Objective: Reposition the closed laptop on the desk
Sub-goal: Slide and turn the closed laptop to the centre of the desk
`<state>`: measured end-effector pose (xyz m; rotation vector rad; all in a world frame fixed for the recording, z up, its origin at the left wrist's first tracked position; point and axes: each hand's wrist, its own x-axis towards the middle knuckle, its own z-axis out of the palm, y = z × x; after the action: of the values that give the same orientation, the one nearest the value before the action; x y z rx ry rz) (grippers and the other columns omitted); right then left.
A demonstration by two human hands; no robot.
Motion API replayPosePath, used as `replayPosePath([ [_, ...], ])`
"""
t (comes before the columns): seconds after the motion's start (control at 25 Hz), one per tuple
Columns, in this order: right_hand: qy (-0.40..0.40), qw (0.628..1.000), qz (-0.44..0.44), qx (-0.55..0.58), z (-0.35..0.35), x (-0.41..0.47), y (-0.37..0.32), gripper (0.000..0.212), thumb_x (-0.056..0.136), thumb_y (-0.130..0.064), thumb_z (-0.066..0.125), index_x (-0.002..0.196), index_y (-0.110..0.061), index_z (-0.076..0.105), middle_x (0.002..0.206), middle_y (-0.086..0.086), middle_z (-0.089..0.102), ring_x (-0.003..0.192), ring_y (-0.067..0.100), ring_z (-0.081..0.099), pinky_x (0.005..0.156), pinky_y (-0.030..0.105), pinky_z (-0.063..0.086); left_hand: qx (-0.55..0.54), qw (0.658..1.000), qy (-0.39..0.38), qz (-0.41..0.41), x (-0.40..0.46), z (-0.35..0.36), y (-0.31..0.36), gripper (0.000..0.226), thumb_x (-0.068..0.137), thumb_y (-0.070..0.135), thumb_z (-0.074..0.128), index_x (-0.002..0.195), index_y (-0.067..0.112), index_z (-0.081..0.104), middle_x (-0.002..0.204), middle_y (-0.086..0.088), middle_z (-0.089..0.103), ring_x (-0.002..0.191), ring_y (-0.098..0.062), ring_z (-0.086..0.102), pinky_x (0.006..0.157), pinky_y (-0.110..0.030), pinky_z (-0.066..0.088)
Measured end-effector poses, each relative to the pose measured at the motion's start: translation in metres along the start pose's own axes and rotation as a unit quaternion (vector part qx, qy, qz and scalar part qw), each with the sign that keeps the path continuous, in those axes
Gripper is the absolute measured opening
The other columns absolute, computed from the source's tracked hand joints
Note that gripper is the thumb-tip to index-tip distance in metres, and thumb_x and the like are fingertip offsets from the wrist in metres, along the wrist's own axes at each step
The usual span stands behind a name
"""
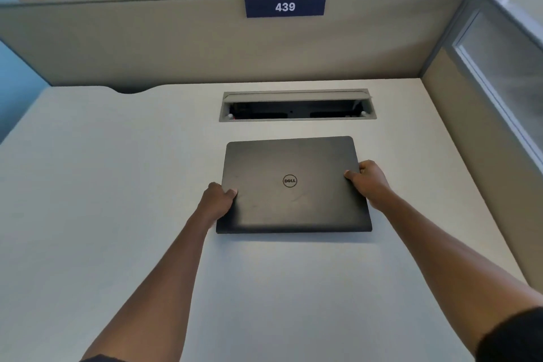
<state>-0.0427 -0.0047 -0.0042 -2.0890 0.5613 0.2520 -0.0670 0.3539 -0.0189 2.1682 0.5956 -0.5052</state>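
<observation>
Head view: matte black rectangular laptop [293, 185], closed, on smooth pale tabletop [117, 185]; left hand [219, 200] and right hand [371, 182] fingers clasp its side edges.

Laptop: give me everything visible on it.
The laptop is matte black, lid closed, with a round Dell logo at the lid's centre and rounded corners. It sits on the pale desk just before the open cable tray. The left hand and right hand grip its side edges, thumbs on top.
</observation>
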Motion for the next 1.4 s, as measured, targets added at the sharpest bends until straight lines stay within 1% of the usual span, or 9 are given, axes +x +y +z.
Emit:
replayPosePath([
  [0.08,-0.007,1.000,-0.001,-0.016,0.007,0.004,0.000,0.015,0.085,-0.017,0.059,0.086,-0.006,0.069,0.091,0.012,0.073,0.080,0.029,0.068,0.068,0.035,0.054,0.023,1.000,0.014,-0.005,-0.001,-0.002,-0.002,0.054,0.097,0.035,0.053,0.127,-0.009,0.047,0.131,-0.027,0.056,0.120,-0.042,0.055,0.101,-0.048,0.046],
  [0.16,-0.008,0.999,-0.001,-0.036,0.012,0.005,0.001,0.018,0.086,-0.017,0.058,0.090,-0.003,0.069,0.092,0.012,0.072,0.079,0.028,0.066,0.065,0.033,0.051,0.042,0.999,0.027,-0.010,-0.002,-0.002,-0.002,0.053,0.097,0.036,0.054,0.128,-0.006,0.045,0.133,-0.024,0.055,0.122,-0.040,0.053,0.101,-0.047,0.046],
  [0.48,-0.006,0.994,-0.005,-0.105,0.013,0.014,0.008,0.029,0.089,-0.024,0.060,0.108,-0.002,0.060,0.101,0.012,0.066,0.087,0.029,0.061,0.069,0.032,0.046,0.077,0.995,0.063,-0.030,-0.006,0.008,0.006,0.054,0.095,0.034,0.055,0.131,-0.004,0.044,0.137,-0.024,0.050,0.126,-0.041,0.050,0.102,-0.046,0.045],
  [0.72,-0.011,0.988,-0.024,-0.154,0.012,0.018,0.005,0.032,0.090,-0.025,0.062,0.109,-0.001,0.056,0.099,0.011,0.059,0.086,0.028,0.056,0.069,0.032,0.042,0.074,0.994,0.077,-0.039,-0.006,0.012,0.007,0.053,0.095,0.033,0.056,0.132,-0.003,0.043,0.138,-0.024,0.048,0.127,-0.041,0.047,0.099,-0.044,0.043],
  [0.88,-0.010,0.984,-0.038,-0.176,0.012,0.020,0.004,0.035,0.090,-0.025,0.061,0.112,0.001,0.054,0.102,0.013,0.058,0.085,0.028,0.053,0.069,0.032,0.041,0.085,0.993,0.083,-0.027,-0.006,0.011,0.007,0.051,0.094,0.033,0.057,0.129,-0.002,0.044,0.133,-0.024,0.052,0.121,-0.042,0.052,0.091,-0.042,0.044],
  [1.04,-0.008,0.982,-0.043,-0.184,0.013,0.022,0.003,0.036,0.090,-0.025,0.060,0.114,0.002,0.053,0.107,0.016,0.059,0.086,0.028,0.052,0.069,0.033,0.040,0.079,0.992,0.093,-0.032,-0.007,0.012,0.008,0.048,0.092,0.030,0.057,0.127,0.000,0.044,0.130,-0.023,0.052,0.117,-0.042,0.054,0.085,-0.040,0.044],
  [1.24,-0.004,0.981,-0.047,-0.190,0.015,0.021,0.002,0.039,0.089,-0.026,0.060,0.116,0.002,0.052,0.112,0.018,0.057,0.087,0.028,0.051,0.071,0.035,0.042,0.076,0.991,0.105,-0.033,-0.009,0.015,0.008,0.047,0.092,0.029,0.058,0.127,-0.001,0.045,0.130,-0.024,0.052,0.116,-0.043,0.054,0.087,-0.042,0.045],
  [1.4,0.001,0.979,-0.044,-0.197,0.016,0.018,0.001,0.040,0.089,-0.027,0.060,0.115,0.002,0.053,0.115,0.019,0.055,0.089,0.030,0.051,0.075,0.038,0.045,0.078,0.991,0.108,-0.027,-0.009,0.015,0.007,0.046,0.092,0.029,0.058,0.123,-0.001,0.046,0.126,-0.024,0.054,0.112,-0.043,0.056,0.080,-0.039,0.042],
])
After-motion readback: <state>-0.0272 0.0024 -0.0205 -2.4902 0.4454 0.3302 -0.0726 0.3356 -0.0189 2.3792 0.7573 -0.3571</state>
